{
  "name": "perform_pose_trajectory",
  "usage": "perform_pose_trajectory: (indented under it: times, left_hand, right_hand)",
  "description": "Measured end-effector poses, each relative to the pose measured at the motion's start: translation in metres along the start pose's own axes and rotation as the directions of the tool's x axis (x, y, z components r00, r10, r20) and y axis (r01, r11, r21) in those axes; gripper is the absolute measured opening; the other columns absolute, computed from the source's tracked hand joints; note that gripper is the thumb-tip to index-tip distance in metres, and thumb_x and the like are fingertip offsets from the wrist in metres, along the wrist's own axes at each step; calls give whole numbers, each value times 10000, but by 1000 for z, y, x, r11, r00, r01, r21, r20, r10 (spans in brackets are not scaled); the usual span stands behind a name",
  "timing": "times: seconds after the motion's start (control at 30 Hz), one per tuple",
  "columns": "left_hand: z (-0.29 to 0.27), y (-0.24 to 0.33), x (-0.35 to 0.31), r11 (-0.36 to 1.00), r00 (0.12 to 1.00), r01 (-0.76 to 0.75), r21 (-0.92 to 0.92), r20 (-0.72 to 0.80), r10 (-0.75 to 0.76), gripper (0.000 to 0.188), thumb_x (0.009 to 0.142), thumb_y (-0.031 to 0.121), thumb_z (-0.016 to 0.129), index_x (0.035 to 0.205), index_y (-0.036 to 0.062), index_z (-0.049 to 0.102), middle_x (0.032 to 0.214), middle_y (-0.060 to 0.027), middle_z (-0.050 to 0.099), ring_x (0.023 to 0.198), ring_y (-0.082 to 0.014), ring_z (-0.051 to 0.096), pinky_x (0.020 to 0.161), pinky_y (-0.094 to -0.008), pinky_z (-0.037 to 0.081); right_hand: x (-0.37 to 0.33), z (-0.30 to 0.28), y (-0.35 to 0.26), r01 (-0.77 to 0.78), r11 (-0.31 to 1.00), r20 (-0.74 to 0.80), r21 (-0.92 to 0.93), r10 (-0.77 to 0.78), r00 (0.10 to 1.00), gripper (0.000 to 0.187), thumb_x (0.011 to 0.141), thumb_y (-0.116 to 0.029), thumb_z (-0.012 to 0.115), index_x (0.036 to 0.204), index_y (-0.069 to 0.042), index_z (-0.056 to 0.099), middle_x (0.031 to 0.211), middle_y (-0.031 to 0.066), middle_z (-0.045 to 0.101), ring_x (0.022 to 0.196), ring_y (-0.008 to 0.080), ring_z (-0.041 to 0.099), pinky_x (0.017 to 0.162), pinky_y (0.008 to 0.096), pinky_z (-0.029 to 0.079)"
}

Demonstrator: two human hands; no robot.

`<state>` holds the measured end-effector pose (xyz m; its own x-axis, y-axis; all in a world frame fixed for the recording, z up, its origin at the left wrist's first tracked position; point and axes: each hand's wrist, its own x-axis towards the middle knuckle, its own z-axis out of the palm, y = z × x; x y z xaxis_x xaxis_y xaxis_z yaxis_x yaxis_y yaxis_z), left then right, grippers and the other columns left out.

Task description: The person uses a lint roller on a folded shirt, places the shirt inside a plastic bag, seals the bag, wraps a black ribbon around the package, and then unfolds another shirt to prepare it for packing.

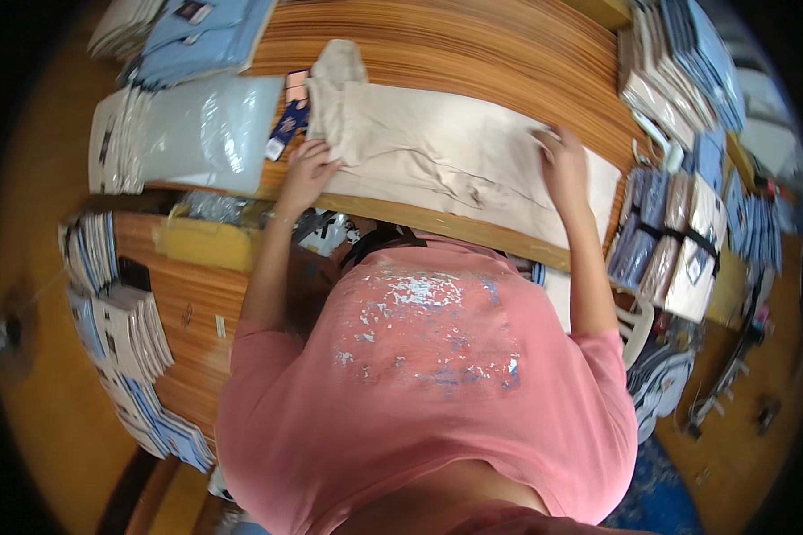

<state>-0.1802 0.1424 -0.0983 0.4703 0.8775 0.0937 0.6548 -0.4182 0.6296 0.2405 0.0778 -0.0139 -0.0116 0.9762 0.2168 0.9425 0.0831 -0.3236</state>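
A beige garment [428, 134] lies across the table in a long folded strip, wrinkled along the middle, with a narrower bunched part at its left end. At its near left corner, my left hand [310, 171] has its fingers bent on the fabric edge. Over the right part of the cloth is my right hand [562, 165], fingers loosely curled and apart, the tips slightly blurred. Whether those tips touch the fabric is hard to see. Beside the left end, a dark blue and pink hang tag [290, 120] rests on the wood.
The wood-grain table [473, 40] carries plastic-bagged garments [196, 129] at left and stacked packets [665, 80] at far right. Strapped bundles [669, 236] are at my right. Behind on the left, another wooden surface [187, 330] holds piles of folded clothes [134, 334].
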Motion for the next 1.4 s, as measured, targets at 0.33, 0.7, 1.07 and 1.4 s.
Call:
perform_pose_trajectory:
  times: [0.33,0.7,1.07,1.4]
  left_hand:
    - [-33,13,4,988,987,-156,-16,31,156,276,827,294,593,978,68,643,1155,-78,558,1155,-266,437,983,-414,291]
    - [-16,47,168,929,416,230,-289,892,174,527,946,439,349,970,15,662,899,-74,663,839,-142,568,806,-261,443]
    - [-20,15,162,981,494,-191,-30,861,122,534,848,513,484,894,10,657,887,-158,626,814,-251,555,783,-340,438]
    - [-17,16,119,836,901,-426,346,81,426,262,769,183,626,999,60,604,993,-112,588,958,-278,544,836,-365,427]
  right_hand:
    - [206,127,-129,738,648,401,-189,-636,660,357,767,-75,533,1102,-179,599,1257,74,469,1170,243,435,936,455,359]
    - [37,-63,-206,128,673,477,729,-633,610,168,720,-134,674,861,-60,622,761,97,614,752,283,580,747,375,430]
    - [-43,6,-23,-740,228,446,632,674,589,229,864,-298,578,894,-72,602,750,-24,544,706,70,521,626,238,451]
    - [-33,47,51,-658,598,94,458,703,705,234,798,-252,665,868,-37,602,706,63,612,617,159,576,565,288,455]
